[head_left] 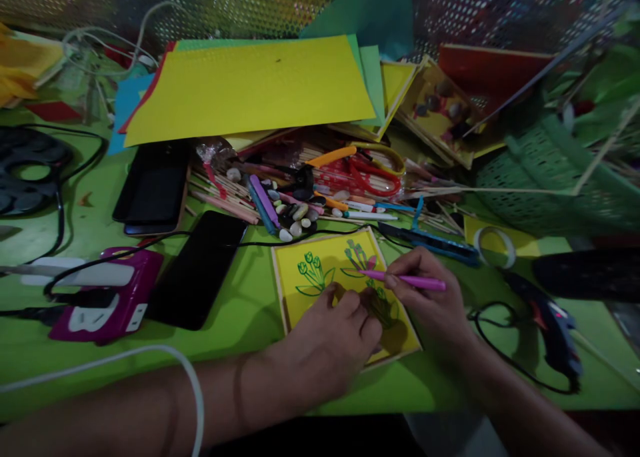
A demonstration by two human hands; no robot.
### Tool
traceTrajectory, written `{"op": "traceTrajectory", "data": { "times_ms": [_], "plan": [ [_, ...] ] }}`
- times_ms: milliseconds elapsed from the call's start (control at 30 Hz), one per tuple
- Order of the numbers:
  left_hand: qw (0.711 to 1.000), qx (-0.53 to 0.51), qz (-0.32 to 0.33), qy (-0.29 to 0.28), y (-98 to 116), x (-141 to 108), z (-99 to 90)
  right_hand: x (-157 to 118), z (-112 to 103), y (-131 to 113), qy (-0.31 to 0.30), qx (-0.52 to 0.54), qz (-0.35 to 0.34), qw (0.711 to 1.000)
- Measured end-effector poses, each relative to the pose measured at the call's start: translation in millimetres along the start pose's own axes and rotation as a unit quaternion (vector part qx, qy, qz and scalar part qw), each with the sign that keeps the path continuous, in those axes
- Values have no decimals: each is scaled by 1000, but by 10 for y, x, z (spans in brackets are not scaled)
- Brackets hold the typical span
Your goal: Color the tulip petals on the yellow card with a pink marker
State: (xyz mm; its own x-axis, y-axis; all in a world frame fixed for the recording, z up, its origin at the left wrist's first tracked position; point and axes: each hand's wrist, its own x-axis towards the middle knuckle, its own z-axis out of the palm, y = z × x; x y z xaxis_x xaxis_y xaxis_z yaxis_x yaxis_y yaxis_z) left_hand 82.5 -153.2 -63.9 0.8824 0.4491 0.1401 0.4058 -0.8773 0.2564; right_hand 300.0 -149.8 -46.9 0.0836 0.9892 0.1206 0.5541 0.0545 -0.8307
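A square yellow panel (345,257) with a thin wooden frame lies on the green table, bearing green-outlined flower drawings, one with a pink bloom. My right hand (425,290) holds a pink marker pen (423,282), its tip touching the panel by the upper right flower. My left hand (330,337) rests on the panel's lower part, fingers curled together with their tips hidden beneath. Whether anything is in them does not show. Shadow and my hand partly cover another flower drawing at the lower right.
Yellow sheets (250,87), pebbles (296,229), sticks and pens crowd the back. Phones (203,270) and a magenta power strip (107,294) lie left. To the right are a blue cutter (430,242), tape roll (495,247), glue gun (550,330) and green basket (545,177). A white cable (193,377) crosses my left forearm.
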Motion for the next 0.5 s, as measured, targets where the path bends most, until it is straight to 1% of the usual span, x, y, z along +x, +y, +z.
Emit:
{"op": "traceTrajectory", "data": {
  "times_ms": [233, 500],
  "plan": [
    [999, 2, 4, 37, -3, 11, -12, 13, 34, -12, -13, 12, -16, 1000],
    [1000, 2, 11, 25, -16, 13, -59, 11, 62, -11, -30, 35, -24, 999]
  ]
}}
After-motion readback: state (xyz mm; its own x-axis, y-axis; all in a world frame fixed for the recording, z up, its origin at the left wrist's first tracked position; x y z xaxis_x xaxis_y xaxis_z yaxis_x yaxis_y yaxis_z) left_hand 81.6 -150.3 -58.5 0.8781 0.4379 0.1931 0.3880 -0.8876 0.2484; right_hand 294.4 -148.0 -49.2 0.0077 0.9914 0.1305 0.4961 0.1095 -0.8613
